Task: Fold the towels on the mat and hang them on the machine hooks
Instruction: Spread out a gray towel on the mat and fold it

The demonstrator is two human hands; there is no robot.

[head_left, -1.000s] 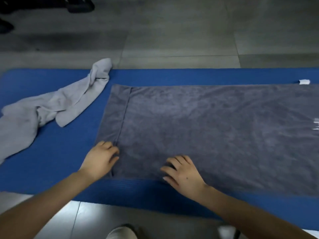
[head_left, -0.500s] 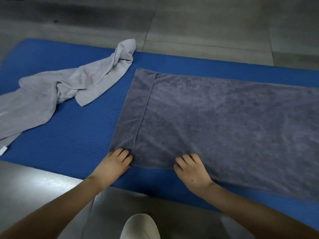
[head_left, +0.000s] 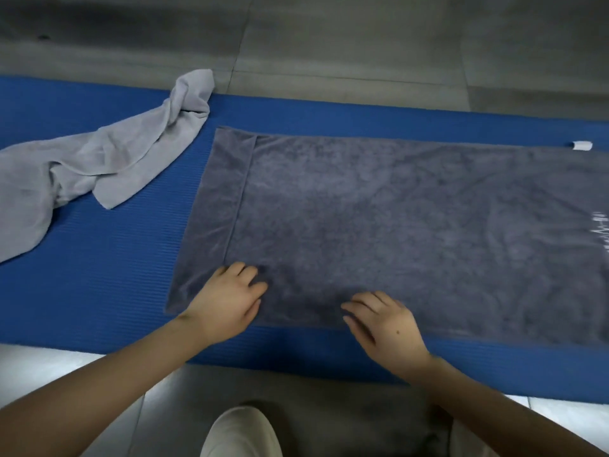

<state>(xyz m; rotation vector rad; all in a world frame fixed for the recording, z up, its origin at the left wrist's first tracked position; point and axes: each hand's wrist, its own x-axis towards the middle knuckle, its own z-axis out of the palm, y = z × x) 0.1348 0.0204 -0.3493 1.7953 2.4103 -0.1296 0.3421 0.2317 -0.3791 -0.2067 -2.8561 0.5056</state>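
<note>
A dark grey terry towel [head_left: 395, 232] lies spread flat, long side across, on the blue ribbed foam mat [head_left: 115, 291], which rests on the grey tiled floor [head_left: 329, 44]. Both hands reach in from the near side and lie on the cloth at its near edge. The left hand [head_left: 227, 301] sits by the near left corner, just beside the foot of the stitched hem band [head_left: 224, 199], with its fingers bent a little and their tips on the pile. The right hand [head_left: 385, 324] lies further right along the same edge, fingers spread and nearly straight.

Neither grip is closed: both hands are open and pressing, with no cloth pinched so far as the view shows. That placement reads as smoothing and pinning the edge so the towel lies square before a first fold — a flat start gives aligned corners.

A small white tag [head_left: 581, 145] pokes out at the far right edge, and white lettering [head_left: 600, 235] marks the right end, which runs out of frame. The crumpled light grey towel [head_left: 99, 163] lies heaped on the mat's left part, apart from the dark one — unfolded, probably waiting its turn. No machine or hooks are in view, so I judge the task to be at an early stage: no fold made, nothing hung.
</note>
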